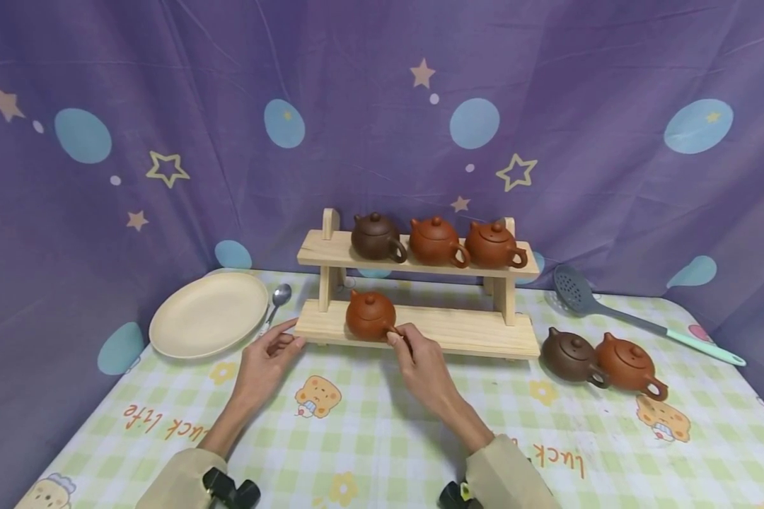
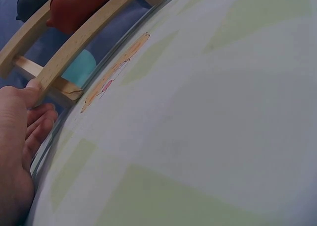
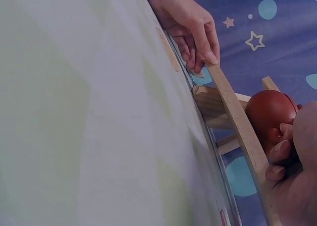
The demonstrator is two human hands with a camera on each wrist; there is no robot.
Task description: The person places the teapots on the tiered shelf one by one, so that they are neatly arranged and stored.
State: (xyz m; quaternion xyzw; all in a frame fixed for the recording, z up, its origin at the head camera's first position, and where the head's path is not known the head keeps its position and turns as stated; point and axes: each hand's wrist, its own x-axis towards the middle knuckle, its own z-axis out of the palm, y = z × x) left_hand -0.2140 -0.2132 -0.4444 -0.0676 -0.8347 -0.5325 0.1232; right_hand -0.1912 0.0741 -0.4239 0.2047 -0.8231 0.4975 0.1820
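A two-tier wooden shelf (image 1: 471, 336) stands on the table. On the left part of its lower board sits a reddish-brown clay teapot (image 1: 371, 316), spout to the left and handle to the right. My right hand (image 1: 426, 367) pinches that teapot's handle between thumb and fingers. With my left hand (image 1: 264, 364) I hold the left end of the lower board, the thumb at its front corner, as the right wrist view also shows. The upper board carries a dark brown teapot (image 1: 375, 237) and two reddish-brown teapots, one in the middle (image 1: 434, 240) and one at right (image 1: 492, 244).
Right of the shelf, a dark brown teapot (image 1: 569, 355) and a reddish-brown teapot (image 1: 625, 362) stand side by side. Behind them lies a slotted skimmer (image 1: 630, 318). A cream plate (image 1: 209, 314) and a spoon (image 1: 281, 295) lie at left. A purple curtain (image 1: 369, 106) hangs behind.
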